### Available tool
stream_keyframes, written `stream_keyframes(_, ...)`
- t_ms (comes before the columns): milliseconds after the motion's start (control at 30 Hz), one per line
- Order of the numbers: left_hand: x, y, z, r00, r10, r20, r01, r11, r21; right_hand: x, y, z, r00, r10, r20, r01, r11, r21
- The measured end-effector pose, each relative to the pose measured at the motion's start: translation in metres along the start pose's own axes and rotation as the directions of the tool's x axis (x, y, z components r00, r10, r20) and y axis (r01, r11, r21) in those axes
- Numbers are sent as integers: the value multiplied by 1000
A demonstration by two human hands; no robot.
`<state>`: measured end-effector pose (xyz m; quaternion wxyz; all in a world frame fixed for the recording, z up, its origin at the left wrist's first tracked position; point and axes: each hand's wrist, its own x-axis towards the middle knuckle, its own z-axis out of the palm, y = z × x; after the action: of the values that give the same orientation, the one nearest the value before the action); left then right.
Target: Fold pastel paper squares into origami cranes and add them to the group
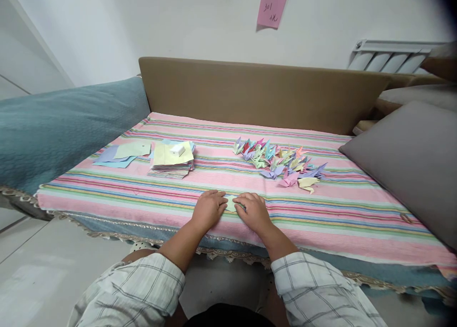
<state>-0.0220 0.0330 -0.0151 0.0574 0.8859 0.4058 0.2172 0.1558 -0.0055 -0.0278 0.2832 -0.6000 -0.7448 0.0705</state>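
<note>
A small pale green folded paper (231,203) lies on the striped cloth (143,184) near its front edge. My left hand (209,209) and my right hand (254,212) rest on either side of it, fingers curled and pressing down on its edges. Most of the paper is hidden under the fingertips. Behind my hands, to the right, lies a cluster of several folded paper cranes (278,163) in pastel colours.
A stack of coloured paper sheets (173,160) with a small white block (177,149) on top sits at the left, loose sheets (119,154) beside it. A grey cushion (410,160) lies at the right, a teal blanket (53,132) at the left. A pink note (272,6) hangs on the wall.
</note>
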Motion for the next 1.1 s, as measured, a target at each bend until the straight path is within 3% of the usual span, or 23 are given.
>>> stream_keyframes(133, -2, -1, -3, 996, -25, -85, 22, 999, -36, 0, 0, 0, 1000, -6, -7, 6, 1000, -3)
stream_keyframes(233, -6, 2, -4, 987, 85, -139, -85, 996, 4, 0, 0, 1, 1000, -10, -6, 10, 1000, -6)
stream_keyframes(367, -9, 4, -3, 962, 252, -103, -246, 967, 66, 1, 1, 1, 1000, -21, -12, 21, 1000, -6)
stream_keyframes(467, -8, -1, 0, 953, 300, -31, -296, 950, 95, 1, 2, 2, 999, -29, -14, 29, 1000, 0)
stream_keyframes(600, -4, -9, 4, 950, 311, 24, -312, 946, 93, 1, 5, 2, 999, -34, -6, 34, 999, 36)
stream_keyframes(933, -1, -3, -1, 937, 345, -52, -337, 934, 120, -2, 10, -9, 994, -103, 32, 99, 989, 110)
stream_keyframes(1100, 0, 0, -1, 959, 278, -47, -273, 957, 99, -4, 9, -12, 985, -172, 31, 169, 982, 85)
